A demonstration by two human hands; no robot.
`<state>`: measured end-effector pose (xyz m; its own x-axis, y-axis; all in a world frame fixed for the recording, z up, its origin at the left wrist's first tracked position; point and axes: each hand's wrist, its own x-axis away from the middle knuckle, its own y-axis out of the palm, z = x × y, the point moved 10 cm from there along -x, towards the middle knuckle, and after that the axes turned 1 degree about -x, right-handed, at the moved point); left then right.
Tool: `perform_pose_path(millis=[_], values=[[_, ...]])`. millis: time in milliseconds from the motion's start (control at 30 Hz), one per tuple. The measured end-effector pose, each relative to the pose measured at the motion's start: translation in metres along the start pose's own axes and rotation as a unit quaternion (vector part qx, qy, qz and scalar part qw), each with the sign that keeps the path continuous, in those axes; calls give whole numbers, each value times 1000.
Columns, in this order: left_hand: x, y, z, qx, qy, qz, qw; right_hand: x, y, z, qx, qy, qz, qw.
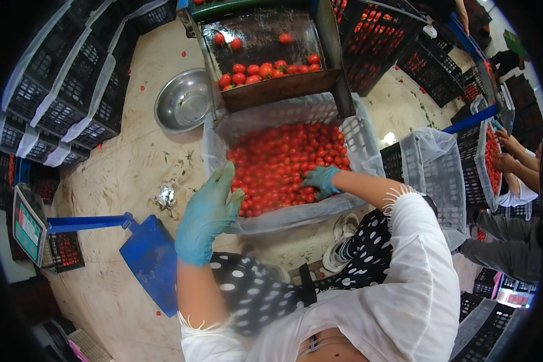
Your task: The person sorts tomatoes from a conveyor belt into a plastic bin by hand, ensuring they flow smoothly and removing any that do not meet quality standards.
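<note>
Small red cherry tomatoes [285, 158] fill much of a crate [362, 131] lined with thin whitish sheeting, which stands on the floor in front of my legs. My right hand [322, 180], in a blue-green glove, reaches into the tomatoes on the crate's near right side; its fingertips are among them, and whether they grip one is hidden. Raised at the crate's near left corner is my gloved left hand [210, 212], fingers extended, thumb apart, nothing in it. Above the crate's far side, a metal chute [271, 90] holds tomatoes [265, 71] behind its front lip.
A steel bowl [183, 100] rests on the floor at the chute's left. Left of me stands a blue platform scale [149, 264]. Stacked black crates [68, 72] line the left side. An empty lined crate [434, 176] stands right, beyond it a person's hands [509, 156] over another tomato crate.
</note>
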<state>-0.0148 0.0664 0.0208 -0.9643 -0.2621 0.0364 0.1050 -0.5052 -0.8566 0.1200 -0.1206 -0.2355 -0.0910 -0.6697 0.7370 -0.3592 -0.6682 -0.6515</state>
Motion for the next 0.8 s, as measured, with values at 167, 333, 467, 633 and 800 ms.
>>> perform_pose_path(millis=[167,333,467,633,800], values=[[1,-9,4,15,14,25,999,21,48,70,117,77,-237,961],[-2,-6,2,20,20,38,999,59,-24,21,-55,55,-11,997],[-4,-6,5,13,21,39,999,73,-40,-66,-180,-66,102,976],[-5,-10,8,15,16,54,998,56,-28,-121,-149,-55,116,980],[2,-17,-3,34,12,70,997,46,-18,-113,-113,-4,225,968]])
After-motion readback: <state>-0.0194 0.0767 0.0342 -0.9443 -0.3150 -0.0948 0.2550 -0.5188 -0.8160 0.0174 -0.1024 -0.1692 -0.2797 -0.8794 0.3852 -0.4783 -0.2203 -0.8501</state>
